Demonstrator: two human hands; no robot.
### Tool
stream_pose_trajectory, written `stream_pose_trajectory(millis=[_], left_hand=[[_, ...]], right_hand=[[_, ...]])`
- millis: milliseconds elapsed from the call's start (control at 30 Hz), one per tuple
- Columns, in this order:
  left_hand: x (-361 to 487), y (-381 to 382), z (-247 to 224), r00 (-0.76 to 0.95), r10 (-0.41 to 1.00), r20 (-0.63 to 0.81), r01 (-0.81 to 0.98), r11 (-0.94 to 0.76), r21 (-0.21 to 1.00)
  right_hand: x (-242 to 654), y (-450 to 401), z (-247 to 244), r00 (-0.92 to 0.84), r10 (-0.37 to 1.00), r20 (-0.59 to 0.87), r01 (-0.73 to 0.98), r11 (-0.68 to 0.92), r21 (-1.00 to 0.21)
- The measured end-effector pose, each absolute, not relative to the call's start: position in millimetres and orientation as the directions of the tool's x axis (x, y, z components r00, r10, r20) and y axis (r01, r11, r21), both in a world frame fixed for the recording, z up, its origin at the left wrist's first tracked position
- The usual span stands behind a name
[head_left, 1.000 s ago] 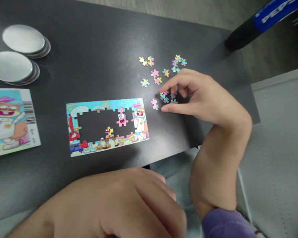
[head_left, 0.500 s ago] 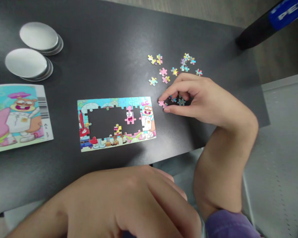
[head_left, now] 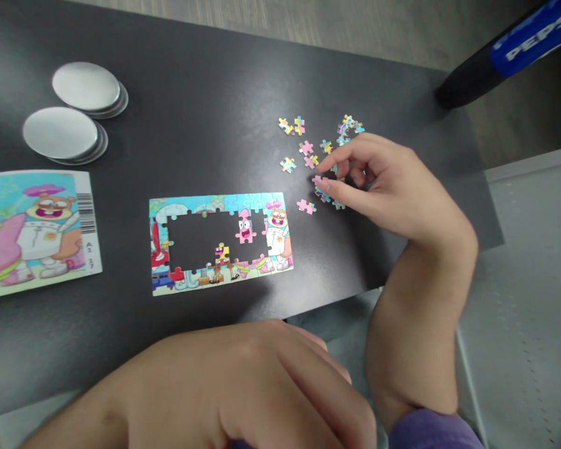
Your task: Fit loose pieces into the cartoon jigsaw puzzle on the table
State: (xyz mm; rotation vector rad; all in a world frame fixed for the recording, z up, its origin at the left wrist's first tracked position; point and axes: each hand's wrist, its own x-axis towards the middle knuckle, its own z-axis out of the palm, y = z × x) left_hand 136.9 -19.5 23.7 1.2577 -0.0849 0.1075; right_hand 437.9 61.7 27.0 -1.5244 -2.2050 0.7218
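Observation:
My right hand [head_left: 369, 178] hovers over a cluster of loose jigsaw pieces, thumb and index finger apart. Its thumb tip is at a pink jigsaw piece [head_left: 318, 181]; I cannot tell whether they touch. Below it lies another pink piece [head_left: 305, 206], untouched. To the left is a partly assembled cartoon jigsaw puzzle [head_left: 279, 240], with its border joined and a dark gap inside. A pink character's face section [head_left: 245, 227] sits within that gap. My left hand [head_left: 257, 380] is close to the camera, its back up and fingers bent; the fingertips are hidden.
Two stacks of silver discs, an upper stack [head_left: 86, 86] and a lower stack [head_left: 60, 133], stand at the left. Below them lies a printed picture card [head_left: 51, 227] with a barcode. Beyond the dark table [head_left: 191, 81] is a Pepsi-labelled cylinder [head_left: 518, 56] at upper right.
My right hand has let go of a pink piece, which now lies on the table beside the puzzle. Its fingers have opened and shifted up to the cluster. The view has tilted slightly.

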Motion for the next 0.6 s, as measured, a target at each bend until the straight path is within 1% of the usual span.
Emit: stream_pose_trajectory(millis=[33, 167, 200, 267, 333, 400, 467, 533, 567, 600], left_hand=[[137.1, -19.2, 24.3, 0.991, 0.032, 0.128, -0.132, 0.3, 0.945], [138.0, -18.0, 26.1, 0.955, 0.098, 0.28, -0.296, 0.263, 0.918], [137.2, -18.3, 24.7, 0.95, 0.108, 0.293, -0.311, 0.264, 0.913], [133.6, -20.3, 18.2, 0.967, 0.109, 0.23, -0.254, 0.333, 0.908], [129.0, -24.5, 7.8, 0.988, 0.081, 0.134, -0.156, 0.468, 0.87], [127.2, -29.3, -1.4, 0.993, 0.037, 0.111, -0.113, 0.556, 0.823], [131.0, -32.0, -4.7, 0.982, 0.011, 0.19, -0.163, 0.566, 0.808], [140.0, -29.8, -0.4, 0.929, 0.159, 0.334, -0.36, 0.602, 0.713], [145.4, -26.8, 4.2, 0.896, 0.198, 0.397, -0.434, 0.582, 0.688], [150.4, -22.8, 10.1, 0.89, 0.218, 0.399, -0.45, 0.55, 0.703]], right_hand=[[435.9, 62.7, 26.2, -0.341, 0.94, 0.017, 0.759, 0.286, -0.585], [433.7, 67.0, 24.8, -0.289, 0.955, 0.066, 0.795, 0.278, -0.54], [433.3, 68.1, 24.3, -0.281, 0.956, 0.079, 0.802, 0.279, -0.528], [430.3, 70.0, 22.8, -0.288, 0.953, 0.09, 0.809, 0.293, -0.51], [423.8, 72.1, 20.4, -0.321, 0.941, 0.104, 0.798, 0.328, -0.505], [415.8, 74.8, 16.8, -0.37, 0.92, 0.13, 0.771, 0.383, -0.509], [409.5, 78.4, 11.3, -0.416, 0.893, 0.171, 0.749, 0.443, -0.492], [407.8, 82.8, 3.3, -0.443, 0.873, 0.205, 0.763, 0.487, -0.426], [409.1, 84.8, -1.3, -0.441, 0.87, 0.22, 0.774, 0.493, -0.396], [412.0, 86.4, -5.7, -0.399, 0.888, 0.227, 0.808, 0.458, -0.372]])
